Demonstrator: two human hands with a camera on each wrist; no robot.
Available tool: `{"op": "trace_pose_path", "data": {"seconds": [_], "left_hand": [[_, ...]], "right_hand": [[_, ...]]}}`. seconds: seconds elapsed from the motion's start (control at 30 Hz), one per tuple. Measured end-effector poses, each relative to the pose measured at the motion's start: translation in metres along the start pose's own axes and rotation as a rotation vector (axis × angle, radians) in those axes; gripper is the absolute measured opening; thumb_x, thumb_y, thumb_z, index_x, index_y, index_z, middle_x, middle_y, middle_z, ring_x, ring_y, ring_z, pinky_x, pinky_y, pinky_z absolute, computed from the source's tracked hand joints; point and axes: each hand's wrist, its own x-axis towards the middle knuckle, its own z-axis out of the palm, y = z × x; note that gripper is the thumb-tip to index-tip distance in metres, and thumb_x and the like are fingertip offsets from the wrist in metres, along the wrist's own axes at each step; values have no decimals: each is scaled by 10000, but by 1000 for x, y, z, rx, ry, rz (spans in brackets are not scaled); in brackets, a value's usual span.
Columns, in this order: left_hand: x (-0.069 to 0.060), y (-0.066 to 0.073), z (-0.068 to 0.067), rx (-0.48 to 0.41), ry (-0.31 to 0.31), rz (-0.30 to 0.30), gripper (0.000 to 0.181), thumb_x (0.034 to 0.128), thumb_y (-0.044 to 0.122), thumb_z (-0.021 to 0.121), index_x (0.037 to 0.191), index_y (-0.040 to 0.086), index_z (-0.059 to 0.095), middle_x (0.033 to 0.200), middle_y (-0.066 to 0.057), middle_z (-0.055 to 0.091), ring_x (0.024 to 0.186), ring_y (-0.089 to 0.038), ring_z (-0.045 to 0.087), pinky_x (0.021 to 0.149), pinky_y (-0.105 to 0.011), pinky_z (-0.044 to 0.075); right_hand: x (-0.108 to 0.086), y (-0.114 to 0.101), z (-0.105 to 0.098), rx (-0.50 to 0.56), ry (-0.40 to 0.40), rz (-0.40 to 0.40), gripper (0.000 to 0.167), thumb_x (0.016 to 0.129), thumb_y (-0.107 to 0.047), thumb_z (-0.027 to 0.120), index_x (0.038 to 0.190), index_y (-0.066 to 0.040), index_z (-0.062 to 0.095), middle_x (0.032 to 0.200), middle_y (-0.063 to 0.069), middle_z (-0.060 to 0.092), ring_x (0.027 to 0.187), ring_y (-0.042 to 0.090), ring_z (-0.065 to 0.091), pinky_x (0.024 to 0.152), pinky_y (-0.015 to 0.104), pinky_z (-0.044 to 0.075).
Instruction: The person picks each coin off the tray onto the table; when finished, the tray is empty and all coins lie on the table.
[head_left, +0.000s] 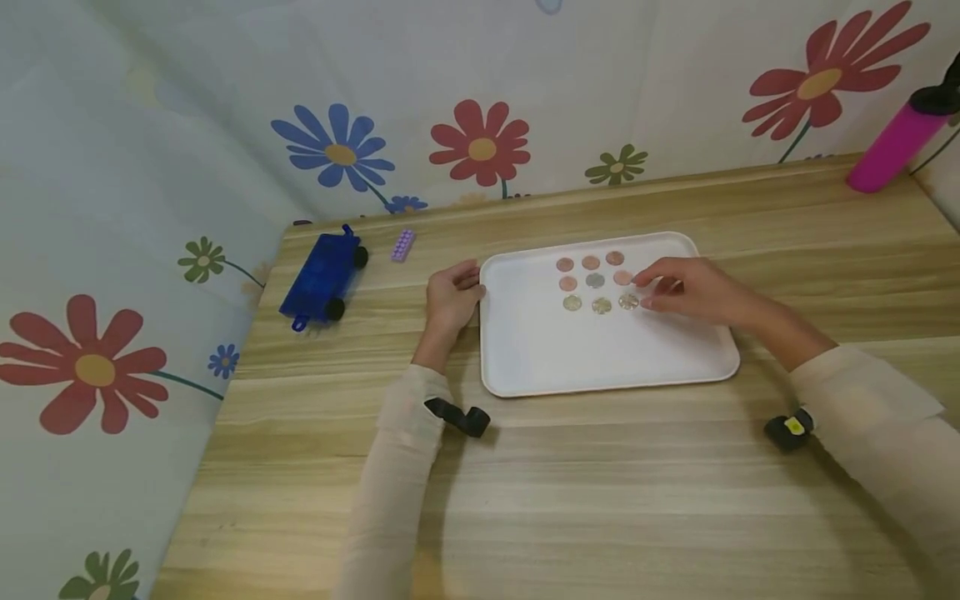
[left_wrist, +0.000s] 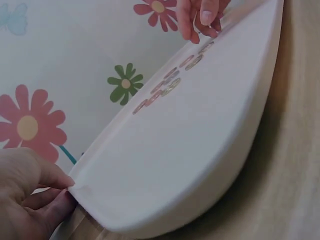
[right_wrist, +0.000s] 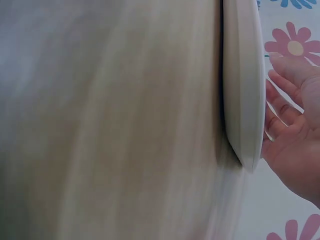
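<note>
A white tray [head_left: 592,354] lies on the wooden table with several coins in three rows of three near its far side. The back and middle rows are copper-coloured, apart from a silver coin [head_left: 595,281] at the centre; the front row is pale gold. My left hand [head_left: 448,302] pinches the tray's left rim between thumb and fingers, as the left wrist view [left_wrist: 32,195] confirms. Over the tray's right part, my right hand [head_left: 701,292] has its fingertips beside the right-hand coins. Its fingers are loosely bent and apart in the right wrist view, with nothing visible between them.
At the table's left stand a blue toy cart [head_left: 324,279] with black wheels and a small purple toy brick [head_left: 402,245]. A pink bottle [head_left: 896,148] with a black top is at the far right corner. Flower-patterned cloth [head_left: 570,100] hangs behind the table.
</note>
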Motion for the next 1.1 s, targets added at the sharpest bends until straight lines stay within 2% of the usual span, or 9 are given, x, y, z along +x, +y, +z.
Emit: {"op": "trace_pose_path", "data": {"seconds": [0.2,0.3,0.47,0.67,0.8,0.97,1.1], "left_hand": [[6,1,6,15,31,26,417,872,-118,623,1286,-81,653,1255,-256,698,1173,-345,686,1024,-377,582],[8,2,10,33,44,50,370,883,-81,627,1249,-73,682,1232,-250,712,1154,-334,687,1018,-370,581],[9,1,15,34,50,78,364,870,-60,641,1229,-72,695,1220,-257,717,1143,-336,693,1007,-375,587],[4,-1,18,34,73,62,393,844,-69,634,1230,-54,703,1197,-247,730,1121,-317,708,967,-362,601],[-1,-2,19,59,96,56,383,859,-53,623,1232,-39,706,1199,-236,733,1111,-312,711,942,-339,608],[-10,-4,20,48,113,42,384,869,-58,609,1244,-54,692,1196,-237,734,1107,-303,712,944,-348,612],[-14,-5,21,61,130,54,383,873,-49,606,1247,-62,685,1185,-238,737,1104,-302,716,950,-351,612]], "right_hand": [[8,0,6,-35,20,-71,259,860,-2,767,1111,43,725,1033,177,738,789,1,521,701,95,454],[9,-2,8,-31,18,-59,232,868,1,758,1096,41,738,1023,178,739,788,27,505,688,101,439],[9,-1,9,-48,4,15,211,890,-22,745,1099,11,759,1029,159,723,811,75,511,696,109,444],[11,3,13,-101,8,51,180,893,-44,750,1070,-23,775,1026,134,715,805,99,516,681,130,443],[11,4,15,-113,20,48,158,879,-53,768,1035,-28,781,991,128,714,772,94,492,652,152,420],[11,2,15,-133,19,41,149,870,-67,781,1013,-26,776,952,122,710,738,102,467,623,177,392],[12,0,15,-172,13,28,128,870,-54,776,994,-28,757,917,107,694,727,114,460,619,193,387]]}}
